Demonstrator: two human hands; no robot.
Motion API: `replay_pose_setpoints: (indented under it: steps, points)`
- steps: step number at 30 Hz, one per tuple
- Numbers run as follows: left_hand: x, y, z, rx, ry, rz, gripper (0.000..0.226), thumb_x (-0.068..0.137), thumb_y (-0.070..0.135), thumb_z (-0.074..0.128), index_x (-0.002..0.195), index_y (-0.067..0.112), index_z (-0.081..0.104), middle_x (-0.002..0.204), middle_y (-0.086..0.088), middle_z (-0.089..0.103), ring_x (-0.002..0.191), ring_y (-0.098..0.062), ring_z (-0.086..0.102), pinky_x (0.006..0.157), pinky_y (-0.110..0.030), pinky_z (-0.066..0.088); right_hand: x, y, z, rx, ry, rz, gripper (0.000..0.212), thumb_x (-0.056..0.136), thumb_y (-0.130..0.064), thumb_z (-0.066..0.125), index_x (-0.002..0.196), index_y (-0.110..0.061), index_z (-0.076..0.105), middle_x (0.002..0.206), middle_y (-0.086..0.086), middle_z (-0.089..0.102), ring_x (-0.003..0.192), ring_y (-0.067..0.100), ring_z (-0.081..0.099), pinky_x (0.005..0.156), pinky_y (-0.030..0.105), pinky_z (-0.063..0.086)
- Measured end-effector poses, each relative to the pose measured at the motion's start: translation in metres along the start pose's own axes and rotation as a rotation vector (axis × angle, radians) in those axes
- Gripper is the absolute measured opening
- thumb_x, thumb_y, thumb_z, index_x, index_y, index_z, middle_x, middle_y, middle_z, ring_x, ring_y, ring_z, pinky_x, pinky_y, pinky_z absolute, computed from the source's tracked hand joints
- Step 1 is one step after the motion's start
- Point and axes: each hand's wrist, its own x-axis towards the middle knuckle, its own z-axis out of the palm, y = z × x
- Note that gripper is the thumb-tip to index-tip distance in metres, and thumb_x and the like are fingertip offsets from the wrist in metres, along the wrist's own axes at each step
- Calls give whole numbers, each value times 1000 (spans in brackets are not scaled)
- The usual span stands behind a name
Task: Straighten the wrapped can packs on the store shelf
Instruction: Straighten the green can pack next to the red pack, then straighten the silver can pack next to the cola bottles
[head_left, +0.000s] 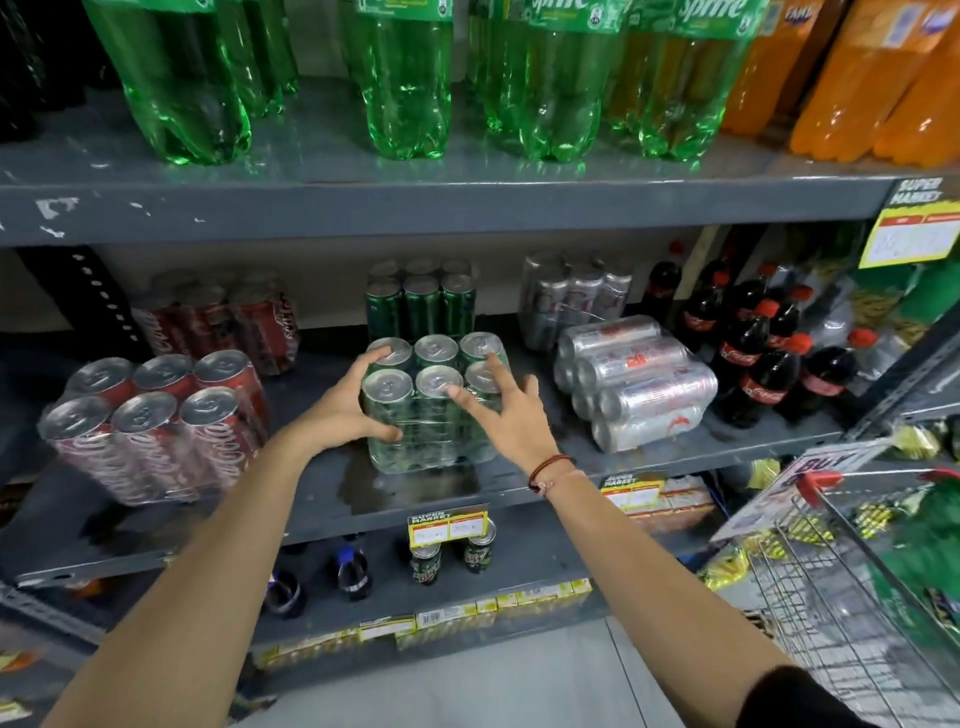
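A wrapped pack of green cans (434, 410) stands upright at the front middle of the grey shelf (322, 499). My left hand (345, 402) grips its left side, thumb low on the front, fingers over a can top. My right hand (501, 405) has its fingers spread and rests against the pack's right front. A second green pack (421, 301) stands behind it. A red cola can pack (156, 421) sits tilted at the left, with another red pack (223, 317) behind. A silver can pack (636, 382) lies on its side at the right, with an upright silver pack (571, 299) behind it.
Dark cola bottles (753, 353) crowd the shelf's right end. Green and orange soda bottles (405, 78) fill the shelf above. A wire shopping cart (857, 597) stands at the lower right. Price tags (449, 525) hang on the shelf edge, and single cans stand on the shelf below.
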Motion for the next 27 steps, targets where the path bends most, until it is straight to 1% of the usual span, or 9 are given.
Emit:
replay_pose_setpoints:
  steps: [2,5,10,12,14,17,20,23,27]
  points:
    - [2,10,-1,106,1,-54,111,60,18,87,145,39,18,154,-3,24,139,-23,27,111,-41,29,-4,7,-20,98,34,-15,79,82,-61,55,147,-34,21,145,18,29,139,32,25,107,36,28]
    - [3,41,5,220,105,-103,114,58,32,87,148,29,17,156,-12,16,142,-29,19,113,-44,25,-7,23,-60,122,241,-17,73,84,-53,59,145,-27,29,142,15,34,133,29,36,102,29,29]
    - [6,130,53,246,360,229,95,69,41,78,146,24,24,149,-12,33,137,-30,31,109,-41,28,5,71,-127,54,547,91,75,83,-49,63,144,-16,34,138,20,36,129,35,34,106,39,30]
    - [24,156,85,260,257,336,97,69,46,76,146,19,24,151,-12,31,138,-29,30,110,-38,26,12,88,-144,9,515,223,85,80,-58,61,147,-20,26,141,21,31,130,39,29,106,46,30]
    - [50,169,119,285,18,345,109,66,54,75,149,19,13,156,-13,19,142,-28,21,115,-38,22,20,101,-154,-9,458,341,97,74,-65,62,149,-24,17,145,22,25,131,42,26,108,49,27]
    - [90,182,157,387,-273,265,120,64,61,72,149,29,-6,159,-13,-5,146,-27,0,117,-40,11,33,122,-163,220,377,513,120,61,-67,73,150,-28,4,151,24,17,137,43,27,110,51,31]
    - [126,193,175,562,-336,247,125,61,67,71,148,29,-11,159,-9,-7,146,-27,-2,118,-45,10,41,143,-163,493,320,548,146,38,-71,80,150,-26,-2,154,21,23,138,36,32,111,49,33]
    - [150,203,181,700,-460,211,128,59,71,69,147,28,-13,159,-2,-11,147,-21,-3,118,-42,10,48,155,-158,580,324,557,139,45,-61,84,149,-30,-2,152,18,28,134,35,39,108,49,38]
    - [163,207,187,771,-563,129,134,55,73,70,148,26,-12,160,1,-6,146,-19,4,118,-38,13,50,157,-152,711,334,600,145,21,-65,86,143,-39,11,146,12,36,126,33,46,97,53,48]
